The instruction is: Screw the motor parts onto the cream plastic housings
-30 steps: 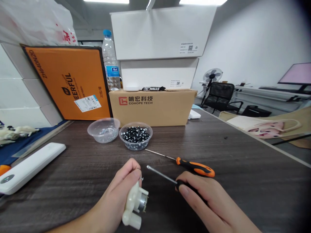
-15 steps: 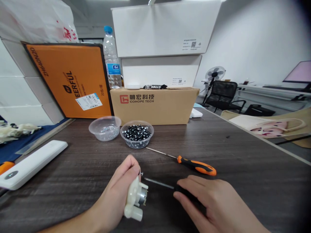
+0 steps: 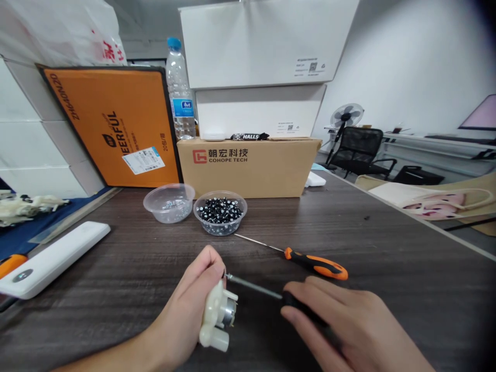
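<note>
My left hand [image 3: 194, 305] is closed round a cream plastic housing [image 3: 210, 320] with a silver motor [image 3: 228, 313] set in its side. A small screw [image 3: 228, 277] stands out at the housing's upper end, close to my left thumb and fingertips. My right hand [image 3: 341, 320] grips the black handle of a screwdriver [image 3: 256, 288], its shaft pointing left. The screwdriver's tip meets the screw's head. My right palm hides most of the handle.
Beyond my hands lies an orange-and-black screwdriver [image 3: 315, 263]. Behind it stand a clear bowl of black parts [image 3: 220, 213] and another clear bowl [image 3: 169, 203] with small pieces. A white device [image 3: 58, 261] lies left. A cardboard box [image 3: 248, 173] stands at the back.
The screwdriver in my right hand has moved up and left, so its tip now touches the screw's head. Before, a small gap lay between them. My left hand keeps hold of the housing.
</note>
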`<act>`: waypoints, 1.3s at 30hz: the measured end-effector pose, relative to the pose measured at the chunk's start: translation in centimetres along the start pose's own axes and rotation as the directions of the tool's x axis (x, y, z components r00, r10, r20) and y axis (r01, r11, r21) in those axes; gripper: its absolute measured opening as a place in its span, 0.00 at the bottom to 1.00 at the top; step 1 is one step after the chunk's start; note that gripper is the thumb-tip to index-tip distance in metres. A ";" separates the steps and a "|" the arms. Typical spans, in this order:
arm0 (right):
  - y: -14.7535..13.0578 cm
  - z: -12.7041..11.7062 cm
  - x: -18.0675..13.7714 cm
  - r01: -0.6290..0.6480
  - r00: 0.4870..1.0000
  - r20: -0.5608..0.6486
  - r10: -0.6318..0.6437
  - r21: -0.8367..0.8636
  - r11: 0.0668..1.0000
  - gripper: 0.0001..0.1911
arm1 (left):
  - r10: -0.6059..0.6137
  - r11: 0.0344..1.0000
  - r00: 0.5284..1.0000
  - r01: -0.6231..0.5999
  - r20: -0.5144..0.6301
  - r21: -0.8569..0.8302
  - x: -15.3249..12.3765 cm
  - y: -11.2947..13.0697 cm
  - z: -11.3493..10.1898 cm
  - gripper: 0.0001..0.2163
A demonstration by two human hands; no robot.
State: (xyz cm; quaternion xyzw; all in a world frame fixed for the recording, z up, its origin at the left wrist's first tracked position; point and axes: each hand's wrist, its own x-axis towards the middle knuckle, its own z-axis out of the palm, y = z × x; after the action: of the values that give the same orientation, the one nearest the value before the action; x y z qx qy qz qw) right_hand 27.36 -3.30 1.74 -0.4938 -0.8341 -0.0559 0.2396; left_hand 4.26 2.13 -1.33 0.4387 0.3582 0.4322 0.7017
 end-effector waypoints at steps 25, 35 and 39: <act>-0.6 -0.9 0.2 -0.053 0.988 -0.135 0.068 0.108 0.993 0.16 | -0.009 0.993 1.000 0.009 -0.004 -0.120 0.2 -0.1 -0.5 0.17; -0.6 -0.9 0.3 -0.032 0.991 -0.125 0.045 0.099 0.995 0.16 | -0.002 0.990 1.000 0.001 -0.002 -0.144 0.0 0.1 -0.1 0.16; -0.6 -0.7 0.0 -0.046 0.994 -0.093 0.056 0.105 0.993 0.14 | -0.005 0.990 1.000 0.004 -0.002 -0.138 0.1 0.0 -0.3 0.15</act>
State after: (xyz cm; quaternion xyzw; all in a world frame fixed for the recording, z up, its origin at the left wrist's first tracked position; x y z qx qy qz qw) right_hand 27.13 -3.84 2.47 -0.4985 -0.8106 -0.0303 0.3059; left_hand 4.06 2.31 -1.44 0.3878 0.3293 0.4549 0.7309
